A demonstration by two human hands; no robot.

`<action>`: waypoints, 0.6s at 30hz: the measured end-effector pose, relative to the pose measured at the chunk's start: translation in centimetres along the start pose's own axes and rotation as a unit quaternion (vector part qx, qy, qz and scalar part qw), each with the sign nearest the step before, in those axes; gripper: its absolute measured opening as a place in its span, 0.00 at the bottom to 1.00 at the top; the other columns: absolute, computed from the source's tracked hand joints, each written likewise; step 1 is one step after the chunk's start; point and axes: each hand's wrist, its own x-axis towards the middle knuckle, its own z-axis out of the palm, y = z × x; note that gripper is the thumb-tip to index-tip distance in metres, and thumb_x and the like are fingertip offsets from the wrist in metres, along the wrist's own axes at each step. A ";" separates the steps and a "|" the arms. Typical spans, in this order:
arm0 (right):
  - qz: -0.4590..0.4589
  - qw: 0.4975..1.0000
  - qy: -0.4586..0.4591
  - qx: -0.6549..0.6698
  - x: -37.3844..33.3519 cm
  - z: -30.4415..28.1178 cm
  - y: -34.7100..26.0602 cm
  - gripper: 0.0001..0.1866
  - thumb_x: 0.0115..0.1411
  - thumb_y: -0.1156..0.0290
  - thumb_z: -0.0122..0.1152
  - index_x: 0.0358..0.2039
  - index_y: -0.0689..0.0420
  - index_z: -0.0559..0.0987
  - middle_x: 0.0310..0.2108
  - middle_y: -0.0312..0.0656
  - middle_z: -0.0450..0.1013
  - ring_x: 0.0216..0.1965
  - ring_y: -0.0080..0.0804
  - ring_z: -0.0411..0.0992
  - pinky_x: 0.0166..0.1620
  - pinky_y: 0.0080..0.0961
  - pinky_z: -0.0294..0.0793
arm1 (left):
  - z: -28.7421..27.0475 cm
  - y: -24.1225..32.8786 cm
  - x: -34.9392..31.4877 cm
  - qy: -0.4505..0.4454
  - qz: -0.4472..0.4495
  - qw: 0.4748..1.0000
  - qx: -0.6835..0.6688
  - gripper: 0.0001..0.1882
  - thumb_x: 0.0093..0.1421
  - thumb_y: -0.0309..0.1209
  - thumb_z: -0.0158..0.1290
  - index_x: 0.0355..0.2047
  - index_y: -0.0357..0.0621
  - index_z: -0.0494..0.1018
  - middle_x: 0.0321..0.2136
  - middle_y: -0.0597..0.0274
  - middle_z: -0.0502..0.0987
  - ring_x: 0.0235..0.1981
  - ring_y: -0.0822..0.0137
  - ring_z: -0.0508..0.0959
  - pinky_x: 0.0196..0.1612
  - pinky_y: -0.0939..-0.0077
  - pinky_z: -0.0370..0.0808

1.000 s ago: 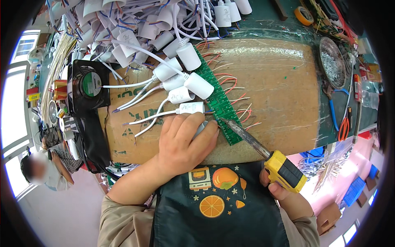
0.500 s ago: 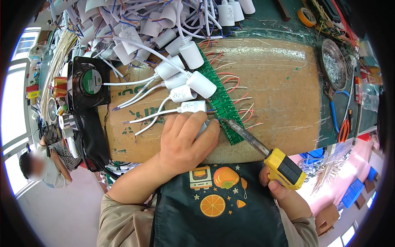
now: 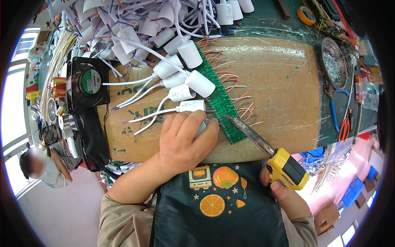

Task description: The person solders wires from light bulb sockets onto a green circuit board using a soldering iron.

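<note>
- Head view: I have the left hand (image 3: pixel 185 138) back-up over the cardboard, knuckles raised, fingers bent and bunched, its forearm slanting in from the lower left out of a beige sleeve (image 3: pixel 127 218).
- Its grip reads to me as closed around a smooth, pale grey-white cylinder (image 3: pixel 200 128), mostly hidden between thumb and fingers; the thumb reaches toward the circuit board's left edge.
- Right hand (image 3: pixel 276 187) sits low, just in front of the cardboard's near edge, its forearm short and angled up from the lower right; I see fingers and thumb wrapped firmly on a yellow-and-black soldering tool (image 3: pixel 288 168).
- The tool's long dark metal barrel (image 3: pixel 253 136) points up and left, its tip at the long, narrow green circuit board (image 3: pixel 224 103); I cannot tell whether they touch.
- That board lies aslant on the brown cardboard sheet (image 3: pixel 279 90), between both hands' working ends, with thin red and white wires (image 3: pixel 236 80) fanning out along its right side.
- Left of it I count several white plastic cylindrical lamp holders (image 3: pixel 200 84) with white cables, one just beyond the left fingers; a big pile of similar holders (image 3: pixel 140 26) fills the far side.
</note>
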 end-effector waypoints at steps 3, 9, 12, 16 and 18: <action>0.034 0.999 -0.004 0.025 0.0 -0.2 0.1 0.18 0.57 0.56 0.70 0.27 0.58 0.75 0.20 0.36 0.69 0.20 0.28 0.68 0.24 0.24 0.67 | 0.0 0.2 -0.1 -0.005 -0.001 1.000 0.007 0.19 0.43 0.26 0.68 0.39 0.47 0.81 0.36 0.61 0.72 0.30 0.62 0.72 0.32 0.68 0.67; 0.026 0.999 0.010 0.035 -0.3 -0.1 0.2 0.19 0.57 0.57 0.71 0.28 0.59 0.76 0.21 0.37 0.70 0.21 0.27 0.69 0.24 0.23 0.68 | -0.1 0.1 0.1 -0.002 -0.009 1.000 -0.007 0.18 0.44 0.26 0.68 0.38 0.46 0.81 0.37 0.60 0.73 0.30 0.61 0.72 0.32 0.67 0.67; 0.024 0.999 0.008 0.045 -0.3 -0.2 0.5 0.17 0.57 0.58 0.70 0.28 0.59 0.76 0.21 0.37 0.71 0.21 0.27 0.70 0.24 0.23 0.68 | -0.2 0.3 0.1 -0.004 -0.026 0.999 -0.028 0.17 0.45 0.25 0.68 0.38 0.45 0.80 0.38 0.59 0.73 0.30 0.61 0.73 0.32 0.68 0.68; 0.011 0.999 0.006 0.040 -0.3 -0.3 0.6 0.15 0.58 0.60 0.69 0.29 0.59 0.77 0.21 0.37 0.71 0.21 0.28 0.70 0.25 0.24 0.69 | -0.2 0.4 0.4 -0.003 -0.052 0.996 -0.067 0.16 0.45 0.24 0.67 0.36 0.44 0.80 0.39 0.57 0.74 0.30 0.60 0.73 0.32 0.68 0.69; 0.009 0.999 0.005 0.033 -0.2 -0.3 0.5 0.14 0.58 0.61 0.69 0.29 0.59 0.77 0.21 0.37 0.71 0.21 0.28 0.70 0.25 0.24 0.69 | -0.3 0.3 0.5 -0.013 -0.058 0.995 -0.075 0.15 0.46 0.23 0.67 0.36 0.44 0.80 0.40 0.56 0.74 0.30 0.60 0.72 0.33 0.68 0.69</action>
